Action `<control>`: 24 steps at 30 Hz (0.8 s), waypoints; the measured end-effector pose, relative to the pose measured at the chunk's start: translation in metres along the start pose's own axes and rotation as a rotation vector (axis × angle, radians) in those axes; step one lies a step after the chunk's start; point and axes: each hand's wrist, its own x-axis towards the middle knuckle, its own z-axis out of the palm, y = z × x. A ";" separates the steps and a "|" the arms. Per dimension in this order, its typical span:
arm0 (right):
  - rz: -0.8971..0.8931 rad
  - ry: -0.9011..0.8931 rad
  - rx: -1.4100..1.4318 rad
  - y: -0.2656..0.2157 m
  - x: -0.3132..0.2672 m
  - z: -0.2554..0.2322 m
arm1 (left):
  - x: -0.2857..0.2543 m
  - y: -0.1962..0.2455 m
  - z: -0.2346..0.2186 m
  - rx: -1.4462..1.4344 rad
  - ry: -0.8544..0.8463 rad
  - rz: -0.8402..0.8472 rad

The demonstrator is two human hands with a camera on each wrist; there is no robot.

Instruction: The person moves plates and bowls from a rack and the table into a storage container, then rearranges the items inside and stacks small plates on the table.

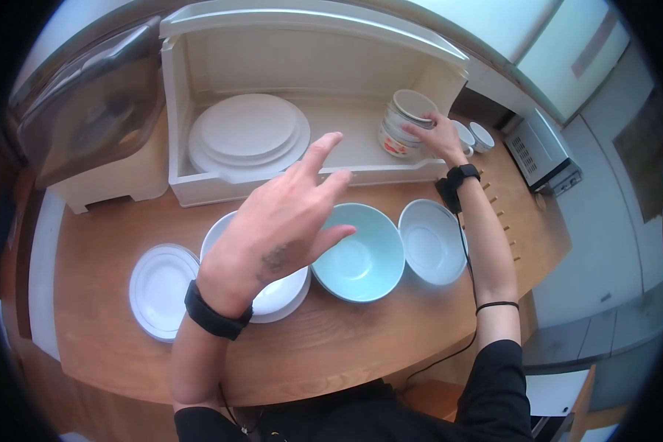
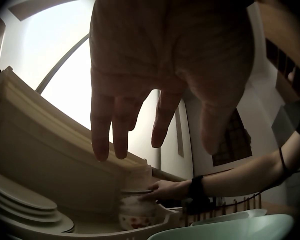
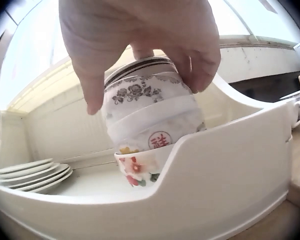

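While hovering above the counter bowls, left hand (image 1: 280, 228) is spreading its fingers wide and holding nothing, right hand (image 1: 440, 136) is gripping the stacked cups (image 1: 403, 121) from above, fingers curling over the rim inside the white cabinet (image 1: 184, 96).

Plate stack (image 1: 247, 136) left in cabinet (image 1: 199, 188); bowl stack (image 1: 404, 125) right; three bowls (image 1: 361, 254) on table (image 1: 331, 346) before it.

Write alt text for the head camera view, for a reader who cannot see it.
A person's right hand grips the top of a stack of small bowls inside a white open-fronted cabinet that also holds stacked plates. Their left hand hovers open over a wooden counter with a pale blue bowl, white bowls and a plate.
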 end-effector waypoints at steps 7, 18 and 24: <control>0.031 -0.037 0.103 0.009 0.009 -0.003 | 0.000 -0.002 0.005 0.006 -0.022 0.010; 0.027 -0.072 -0.011 0.010 0.016 -0.009 | 0.001 -0.001 0.008 -0.007 -0.007 0.025; 0.016 -0.075 -0.016 0.012 0.008 -0.005 | 0.002 0.002 0.007 -0.007 -0.038 0.026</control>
